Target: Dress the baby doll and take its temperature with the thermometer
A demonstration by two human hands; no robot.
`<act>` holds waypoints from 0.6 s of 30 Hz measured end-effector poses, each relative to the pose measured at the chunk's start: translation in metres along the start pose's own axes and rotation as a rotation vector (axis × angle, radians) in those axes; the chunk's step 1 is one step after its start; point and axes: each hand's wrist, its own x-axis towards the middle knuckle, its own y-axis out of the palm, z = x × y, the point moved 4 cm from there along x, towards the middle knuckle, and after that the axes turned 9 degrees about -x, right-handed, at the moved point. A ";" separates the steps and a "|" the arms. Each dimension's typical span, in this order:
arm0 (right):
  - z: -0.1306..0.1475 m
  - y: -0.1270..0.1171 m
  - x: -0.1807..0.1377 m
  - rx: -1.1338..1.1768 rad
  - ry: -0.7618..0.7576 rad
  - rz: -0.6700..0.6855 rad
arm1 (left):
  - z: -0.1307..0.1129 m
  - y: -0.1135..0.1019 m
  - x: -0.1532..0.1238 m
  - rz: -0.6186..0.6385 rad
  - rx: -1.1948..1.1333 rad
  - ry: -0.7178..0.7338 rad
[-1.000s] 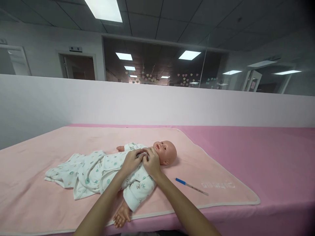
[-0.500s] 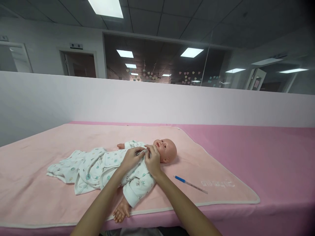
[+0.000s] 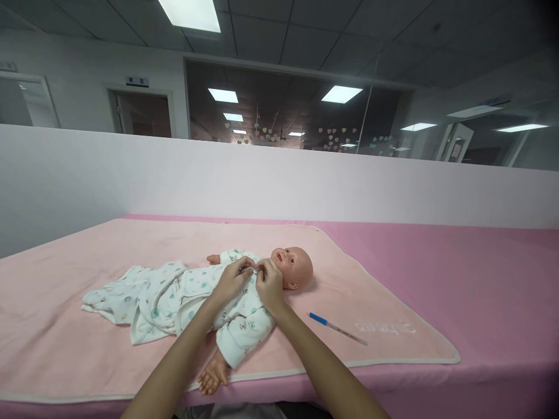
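Note:
A baby doll (image 3: 296,266) lies on its back on a light pink blanket (image 3: 109,250), head to the right. It wears a white patterned sleepsuit (image 3: 174,297). My left hand (image 3: 233,280) and my right hand (image 3: 269,284) meet at the doll's chest just below the chin. Both pinch the sleepsuit's collar, fingers closed on the fabric. The doll's bare hand (image 3: 212,377) rests near the blanket's front edge.
A thermometer with a blue cap (image 3: 337,329) lies on the blanket to the right of the doll. The blanket covers a darker pink table top (image 3: 480,279). A white partition wall (image 3: 279,180) runs behind the table.
Both hands stay at the doll's collar, their fingers shifting slightly upward on the fabric. The view has tilted a little.

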 end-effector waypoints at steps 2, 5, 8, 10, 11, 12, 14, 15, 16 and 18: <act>0.000 0.001 0.000 -0.017 0.008 0.006 | -0.001 0.000 0.000 -0.002 0.018 0.001; 0.000 0.001 0.000 -0.010 0.019 0.016 | -0.002 0.000 0.001 -0.024 0.042 -0.001; -0.001 0.000 0.000 0.003 0.029 0.028 | -0.005 0.000 0.000 -0.038 0.055 -0.006; -0.002 0.001 0.000 0.007 0.036 0.032 | -0.006 0.001 -0.001 -0.032 0.058 -0.002; -0.003 0.001 -0.001 0.006 0.038 0.034 | -0.007 0.002 -0.001 -0.029 0.058 0.001; -0.003 0.002 -0.001 0.003 0.040 0.036 | -0.007 0.002 -0.001 -0.027 0.061 0.003; -0.003 0.002 -0.001 -0.011 0.040 0.038 | -0.007 0.001 -0.001 -0.023 0.066 -0.002; -0.002 0.002 -0.001 -0.025 0.034 0.040 | -0.007 -0.001 -0.001 -0.023 0.061 -0.010; -0.001 0.002 -0.001 -0.045 0.022 0.044 | -0.006 -0.005 -0.001 -0.020 0.051 -0.023; 0.005 0.001 -0.001 -0.099 -0.026 0.063 | -0.005 -0.014 -0.002 -0.007 0.020 -0.055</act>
